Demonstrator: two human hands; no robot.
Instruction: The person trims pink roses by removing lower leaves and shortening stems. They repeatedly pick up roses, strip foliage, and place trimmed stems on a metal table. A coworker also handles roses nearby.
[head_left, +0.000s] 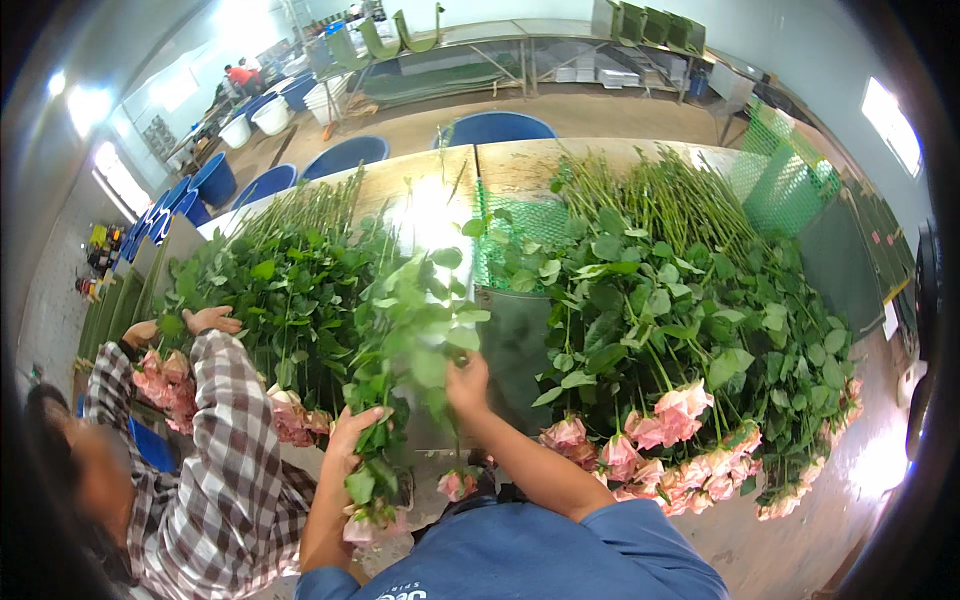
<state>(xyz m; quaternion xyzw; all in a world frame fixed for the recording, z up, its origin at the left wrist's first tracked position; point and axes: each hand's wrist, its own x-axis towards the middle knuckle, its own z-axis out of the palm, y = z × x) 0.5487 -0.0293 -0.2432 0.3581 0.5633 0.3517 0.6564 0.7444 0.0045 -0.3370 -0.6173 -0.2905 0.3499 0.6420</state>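
Observation:
My left hand (352, 435) grips a small bunch of leafy rose stems (379, 382), its pink blooms (371, 525) hanging low by my left forearm. Between finger and thumb, my right hand (469, 382) holds a single rose stem (454, 420) with its leaves slightly blurred. That stem's pink bloom (456, 485) points down towards my waist. To my right lies a large heap of roses (645, 300), stems pointing away and pink blooms (675, 416) over the near table edge. Another row of roses (292, 277) lies to the left of my bunch.
A co-worker in a checked shirt (232, 420) reaches over the left roses. Green plastic mesh (525, 225) and a dark green sheet (514, 352) lie mid-table; more mesh (787, 180) stands at the right. Blue tubs (495, 129) stand beyond the table's far edge.

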